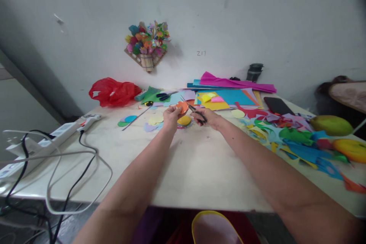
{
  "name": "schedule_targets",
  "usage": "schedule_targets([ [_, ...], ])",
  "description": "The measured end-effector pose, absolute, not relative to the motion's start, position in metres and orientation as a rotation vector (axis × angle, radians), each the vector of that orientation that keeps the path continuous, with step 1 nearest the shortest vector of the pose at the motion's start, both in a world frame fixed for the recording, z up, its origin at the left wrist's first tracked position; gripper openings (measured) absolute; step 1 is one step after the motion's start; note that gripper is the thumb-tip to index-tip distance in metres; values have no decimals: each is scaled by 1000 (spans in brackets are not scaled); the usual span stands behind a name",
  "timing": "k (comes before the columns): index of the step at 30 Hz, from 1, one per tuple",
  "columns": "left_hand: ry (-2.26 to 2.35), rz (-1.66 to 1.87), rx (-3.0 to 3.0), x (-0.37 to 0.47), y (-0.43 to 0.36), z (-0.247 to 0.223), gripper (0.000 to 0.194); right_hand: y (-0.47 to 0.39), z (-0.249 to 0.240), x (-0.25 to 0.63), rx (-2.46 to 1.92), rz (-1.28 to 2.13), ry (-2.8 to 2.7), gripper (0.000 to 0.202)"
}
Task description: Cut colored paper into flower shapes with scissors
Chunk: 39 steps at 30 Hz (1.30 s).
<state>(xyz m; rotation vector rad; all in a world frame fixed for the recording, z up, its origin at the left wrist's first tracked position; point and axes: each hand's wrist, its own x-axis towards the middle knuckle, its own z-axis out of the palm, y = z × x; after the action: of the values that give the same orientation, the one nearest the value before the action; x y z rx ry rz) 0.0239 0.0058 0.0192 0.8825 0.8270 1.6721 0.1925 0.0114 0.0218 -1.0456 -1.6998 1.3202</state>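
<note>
My left hand [171, 116] pinches a small piece of orange paper [182, 106] above the table. Black-handled scissors [201, 117] are in my right hand [210, 116], with their blades pointing up and left beside the orange paper. Whether the blades touch the paper I cannot tell. Just below the two hands lies a round yellow thing [184, 121]. Pale yellow and lilac paper pieces [154, 122] rest left of my left hand. A second pair of scissors [163, 96] lies on green paper farther back.
Colored paper sheets [237, 97] are stacked at the back right. Paper scraps [297, 141] cover the right side, near two mango-like fruits [331, 125] and a dark phone [277, 105]. A red plastic bag [114, 91] sits back left; power strips [42, 148] and loose cables lie at left.
</note>
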Motion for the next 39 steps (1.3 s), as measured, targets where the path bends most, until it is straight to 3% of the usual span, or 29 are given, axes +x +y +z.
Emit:
schedule_targets([
  [26, 1267, 1904, 1115, 35, 13, 5, 46, -2, 28, 180, -1021, 1401, -1537, 29],
  [39, 1147, 1844, 1032, 37, 7, 9, 44, 1, 26, 186, -982, 1422, -1573, 31],
])
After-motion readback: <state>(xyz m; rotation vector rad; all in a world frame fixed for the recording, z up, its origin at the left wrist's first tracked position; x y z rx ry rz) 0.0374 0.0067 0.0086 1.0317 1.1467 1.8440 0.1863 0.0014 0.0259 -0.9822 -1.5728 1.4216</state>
